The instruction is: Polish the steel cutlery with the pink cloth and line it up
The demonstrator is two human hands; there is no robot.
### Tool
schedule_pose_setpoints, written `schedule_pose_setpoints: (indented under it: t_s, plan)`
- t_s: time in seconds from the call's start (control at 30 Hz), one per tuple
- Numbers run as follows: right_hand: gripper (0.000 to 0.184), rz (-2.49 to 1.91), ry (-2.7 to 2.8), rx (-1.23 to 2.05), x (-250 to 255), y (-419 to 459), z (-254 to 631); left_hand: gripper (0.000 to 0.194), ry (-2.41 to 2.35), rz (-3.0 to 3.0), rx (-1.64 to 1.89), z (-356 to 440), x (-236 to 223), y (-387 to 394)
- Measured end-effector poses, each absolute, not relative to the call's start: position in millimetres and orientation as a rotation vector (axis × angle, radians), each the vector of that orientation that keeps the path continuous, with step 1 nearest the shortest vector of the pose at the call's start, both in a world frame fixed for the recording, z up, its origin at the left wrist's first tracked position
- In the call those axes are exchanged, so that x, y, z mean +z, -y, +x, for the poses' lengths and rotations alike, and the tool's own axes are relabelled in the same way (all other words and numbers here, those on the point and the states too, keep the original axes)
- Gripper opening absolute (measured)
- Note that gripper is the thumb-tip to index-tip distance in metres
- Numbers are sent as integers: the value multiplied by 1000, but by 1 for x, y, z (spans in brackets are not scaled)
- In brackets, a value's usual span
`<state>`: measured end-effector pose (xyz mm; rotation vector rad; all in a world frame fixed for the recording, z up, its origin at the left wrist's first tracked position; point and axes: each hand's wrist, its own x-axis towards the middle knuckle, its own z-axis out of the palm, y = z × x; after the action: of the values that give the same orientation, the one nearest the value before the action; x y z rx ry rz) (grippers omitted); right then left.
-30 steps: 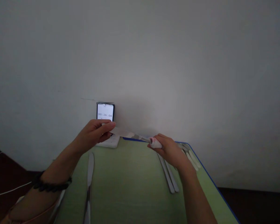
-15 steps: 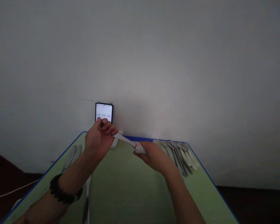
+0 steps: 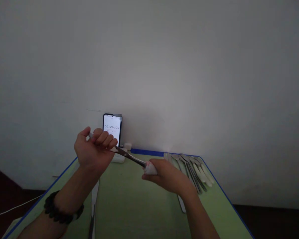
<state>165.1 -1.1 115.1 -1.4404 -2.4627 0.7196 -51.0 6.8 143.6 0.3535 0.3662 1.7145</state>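
A metal table knife (image 3: 129,156) slants down to the right between my hands, above the table. My left hand (image 3: 96,149) is closed round its left part, and a pale tip pokes out between thumb and index finger. At the other end, my right hand (image 3: 164,172) is closed on a white cloth or tissue (image 3: 149,168) with faint pinkish marks, wrapped about the knife's end. That end is hidden inside it. Beneath my left forearm, another long metal piece of cutlery (image 3: 94,202), seemingly a knife, lies lengthwise on the table.
A green table (image 3: 139,205) with a blue edge stands against the wall. Spoons and other cutlery (image 3: 191,172), some white-handled, lie fanned at the right. A phone (image 3: 112,127) showing 00:26:05 leans behind my left hand, near a white plug-like block (image 3: 127,146).
My left hand has moved left and turned, with its fingers curled tighter. More of the knife's shiny metal shows, turned on its narrower side. The right hand stays nearly in place.
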Motion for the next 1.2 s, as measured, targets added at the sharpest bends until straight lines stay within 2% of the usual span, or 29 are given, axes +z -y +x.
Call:
schedule_pose_setpoints:
  t_s: [0.13,0.3,0.43,0.5,0.6,0.7,1.0,1.2]
  plan:
    - [25,-1280,2459,1107,118,3,162,43,-318,469,1638,-54,147,-5]
    - [31,-1099,2504,1429,118,2,160,44,-190,584,1488,-51,144,5]
    - [26,-922,2419,1680,113,3,151,46,-162,688,1321,-40,140,11]
    - [25,-917,2414,1584,111,3,146,44,-267,681,1281,-31,140,10]
    - [27,-1075,2406,1211,107,3,141,39,-393,545,1350,-20,137,5]
    - [26,-1173,2412,1028,104,1,141,41,-397,423,1424,-22,134,1]
    - [21,-1136,2501,1131,119,-3,174,46,-326,493,1609,-65,147,-4]
    - [23,-1106,2560,1252,126,7,160,44,-308,567,1430,-44,142,3]
